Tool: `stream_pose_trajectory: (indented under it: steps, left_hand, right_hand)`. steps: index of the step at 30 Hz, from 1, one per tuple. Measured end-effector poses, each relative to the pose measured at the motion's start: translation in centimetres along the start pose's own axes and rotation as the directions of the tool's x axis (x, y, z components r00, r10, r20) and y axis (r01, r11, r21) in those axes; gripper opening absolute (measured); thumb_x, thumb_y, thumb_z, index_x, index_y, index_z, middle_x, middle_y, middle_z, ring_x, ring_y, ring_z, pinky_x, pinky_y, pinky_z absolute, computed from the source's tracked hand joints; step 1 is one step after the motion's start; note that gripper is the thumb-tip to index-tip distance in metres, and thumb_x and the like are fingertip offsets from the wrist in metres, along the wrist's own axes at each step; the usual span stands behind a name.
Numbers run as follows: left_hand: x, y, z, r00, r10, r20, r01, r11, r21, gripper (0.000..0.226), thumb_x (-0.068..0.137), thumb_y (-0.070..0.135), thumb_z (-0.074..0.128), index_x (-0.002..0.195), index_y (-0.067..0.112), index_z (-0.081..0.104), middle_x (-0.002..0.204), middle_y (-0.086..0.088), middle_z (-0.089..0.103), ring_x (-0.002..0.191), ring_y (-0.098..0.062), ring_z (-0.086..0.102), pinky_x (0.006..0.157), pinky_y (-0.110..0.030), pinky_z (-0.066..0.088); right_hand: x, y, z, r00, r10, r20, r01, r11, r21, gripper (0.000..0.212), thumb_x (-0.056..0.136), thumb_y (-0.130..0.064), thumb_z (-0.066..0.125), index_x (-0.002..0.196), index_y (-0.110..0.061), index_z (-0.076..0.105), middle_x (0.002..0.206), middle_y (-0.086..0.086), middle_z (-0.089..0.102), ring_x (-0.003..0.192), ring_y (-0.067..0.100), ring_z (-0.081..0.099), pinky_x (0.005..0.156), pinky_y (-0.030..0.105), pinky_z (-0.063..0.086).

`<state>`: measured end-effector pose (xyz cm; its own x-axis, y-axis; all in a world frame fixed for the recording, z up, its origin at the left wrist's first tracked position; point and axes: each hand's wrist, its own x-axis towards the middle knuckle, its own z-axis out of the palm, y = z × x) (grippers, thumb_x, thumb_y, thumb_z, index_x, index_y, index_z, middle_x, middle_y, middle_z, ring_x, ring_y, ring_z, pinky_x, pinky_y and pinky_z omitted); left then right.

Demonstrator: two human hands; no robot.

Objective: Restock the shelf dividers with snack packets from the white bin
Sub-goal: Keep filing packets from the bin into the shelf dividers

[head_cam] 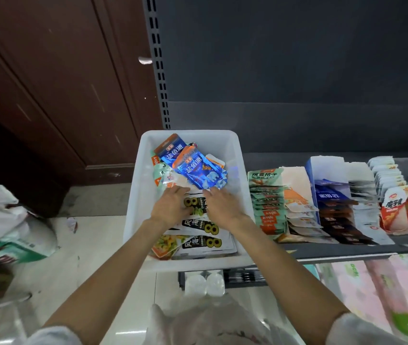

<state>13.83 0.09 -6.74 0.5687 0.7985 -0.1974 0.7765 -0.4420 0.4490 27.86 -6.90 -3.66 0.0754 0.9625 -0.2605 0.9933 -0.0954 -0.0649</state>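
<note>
Head view. Both of the person's hands reach into the white rectangular plastic bin [232,155], which stands at the left end of the dark grey metal shelf [347,250].

Left hand [170,206]: fingers extended and flat, tips on the pale packets at mid-bin; grip open, nothing pinched.

Right hand [223,204]: fingers extended, tips touching the lower edge of the shiny blue foil snack packets [195,168] piled at the far end of the bin; grip open as far as can be seen.

Black-and-white flat packets marked "8" [205,235] lie in the near half of the bin, partly under both wrists.

On the shelf, right of the bin, packets stand in rows between dividers: green-and-orange packets [267,200] nearest the bin, then dark blue packets [332,197], then red-and-white packets [397,207].
</note>
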Motion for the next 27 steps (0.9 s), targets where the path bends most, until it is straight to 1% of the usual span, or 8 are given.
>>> stream_pose_trajectory:
  steps: [7, 10, 13, 15, 17, 20, 23, 27]
  left_hand:
    - [1.5, -0.1, -0.3, 0.985, 0.066, 0.158, -0.111, 0.949, 0.295, 0.075, 0.077, 0.051, 0.067, 0.139, 0.022, 0.037, 0.131, -0.005, 0.045, 0.124, -0.025, 0.039, 0.104, -0.035, 0.032]
    - [1.4, 0.0, -1.6, 0.973, 0.144, 0.181, -0.197, 0.925, 0.325, 0.06, 0.084, 0.047, 0.06, 0.136, 0.023, 0.039, 0.125, -0.005, 0.05, 0.119, -0.024, 0.047, 0.099, -0.035, 0.034]
    - [0.3, -1.2, -3.1, 0.959, 0.214, 0.187, -0.247, 0.953, 0.177, 0.038, 0.095, 0.033, 0.05, 0.131, 0.023, 0.045, 0.122, -0.004, 0.055, 0.112, -0.024, 0.052, 0.088, -0.035, 0.043]
    - [-0.6, -2.2, -4.2, 0.949, 0.267, 0.165, -0.278, 0.96, 0.044, 0.034, 0.096, 0.03, 0.049, 0.129, 0.024, 0.049, 0.123, 0.0, 0.059, 0.111, -0.021, 0.054, 0.086, -0.035, 0.046]
    - [-1.4, -2.7, -5.4, 0.947, 0.298, 0.119, -0.271, 0.942, -0.197, 0.028, 0.093, 0.029, 0.056, 0.121, 0.027, 0.057, 0.118, 0.013, 0.062, 0.109, -0.011, 0.056, 0.086, -0.03, 0.047]
    - [-2.3, -1.2, -7.2, 0.937, 0.33, 0.111, -0.22, 0.808, -0.547, 0.025, 0.085, 0.027, 0.065, 0.107, 0.039, 0.061, 0.104, 0.038, 0.06, 0.103, 0.012, 0.054, 0.083, -0.012, 0.045]
    - [-2.4, 1.6, -8.0, 0.935, 0.347, 0.071, -0.244, 0.776, -0.582, 0.028, 0.082, 0.036, 0.067, 0.11, 0.035, 0.061, 0.109, 0.027, 0.063, 0.104, 0.011, 0.054, 0.086, -0.011, 0.045]
    - [-2.8, 7.1, -8.3, 0.929, 0.365, -0.067, -0.335, 0.747, -0.575, 0.022, 0.081, 0.031, 0.07, 0.095, 0.044, 0.058, 0.094, 0.025, 0.063, 0.09, 0.01, 0.057, 0.073, -0.007, 0.044]
  right_hand:
    - [1.8, -0.4, 2.3, 0.983, 0.158, 0.093, -0.154, 0.987, -0.048, 0.061, 0.088, -0.024, 0.06, 0.141, -0.019, 0.03, 0.136, 0.013, 0.038, 0.123, 0.034, 0.037, 0.099, 0.04, 0.037]
    - [1.1, -0.6, 1.6, 0.983, 0.141, -0.116, -0.15, 0.985, -0.08, 0.045, 0.087, -0.023, 0.061, 0.129, -0.016, 0.045, 0.126, 0.012, 0.046, 0.118, 0.03, 0.036, 0.097, 0.035, 0.036]
    - [-1.0, -0.1, -0.1, 0.897, 0.092, -0.432, -0.053, 0.994, 0.1, 0.02, 0.084, -0.014, 0.063, 0.104, -0.015, 0.063, 0.105, 0.008, 0.061, 0.104, 0.027, 0.045, 0.089, 0.038, 0.045]
    - [-2.8, 0.5, -1.1, 0.841, 0.151, -0.519, 0.001, 0.96, 0.281, 0.016, 0.082, -0.013, 0.067, 0.097, -0.016, 0.063, 0.101, 0.004, 0.06, 0.098, 0.024, 0.049, 0.083, 0.037, 0.048]
    - [-4.5, 1.0, -2.3, 0.866, 0.265, -0.423, 0.018, 0.83, 0.557, 0.029, 0.083, -0.018, 0.069, 0.109, -0.019, 0.058, 0.11, 0.0, 0.057, 0.099, 0.017, 0.053, 0.081, 0.031, 0.048]
    - [-6.2, 1.5, -4.3, 0.928, 0.328, -0.178, -0.008, 0.494, 0.869, 0.034, 0.083, -0.015, 0.071, 0.111, -0.024, 0.055, 0.108, -0.003, 0.065, 0.088, 0.005, 0.064, 0.073, 0.022, 0.054]
    - [-8.2, 2.2, -5.6, 0.898, 0.411, -0.16, 0.04, 0.286, 0.957, 0.017, 0.088, -0.006, 0.062, 0.103, -0.014, 0.063, 0.1, 0.002, 0.07, 0.078, 0.009, 0.066, 0.062, 0.019, 0.055]
    - [-12.0, 3.9, -6.7, 0.822, 0.552, -0.138, 0.135, 0.045, 0.99, 0.019, 0.091, -0.003, 0.056, 0.104, -0.014, 0.064, 0.102, -0.004, 0.072, 0.09, 0.011, 0.069, 0.069, 0.021, 0.056]
